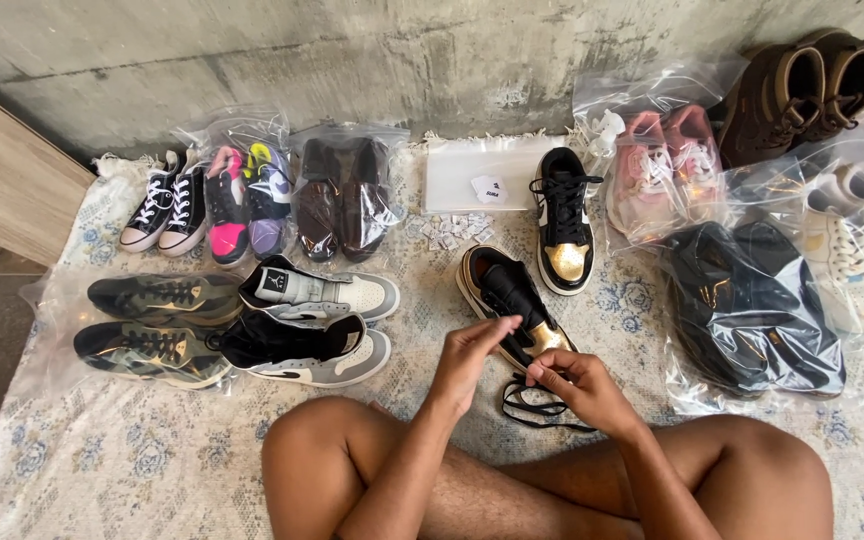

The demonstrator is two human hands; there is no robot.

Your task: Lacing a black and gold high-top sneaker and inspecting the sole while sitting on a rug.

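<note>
My left hand (474,352) pinches the tongue of a black-and-gold high-top sneaker (508,305), fingers closed on it, while my right hand (574,385) grips a loose black shoelace (540,410) at the toe. The shoe lies on a floral blanket (132,450) just ahead of my crossed legs. Its mate (563,225) stands upright just beyond it (laces in). To the left, a grey-and-white pair (314,325) lies beside a camouflage pair in plastic (152,325). Along the concrete wall (352,60) sit black-and-white sneakers (165,212), bagged colourful shoes (247,200) and a bagged dark brown pair (344,195). To the right, a bagged black pair (752,300), pink shoes (667,170) and brown boots (802,90).
</note>
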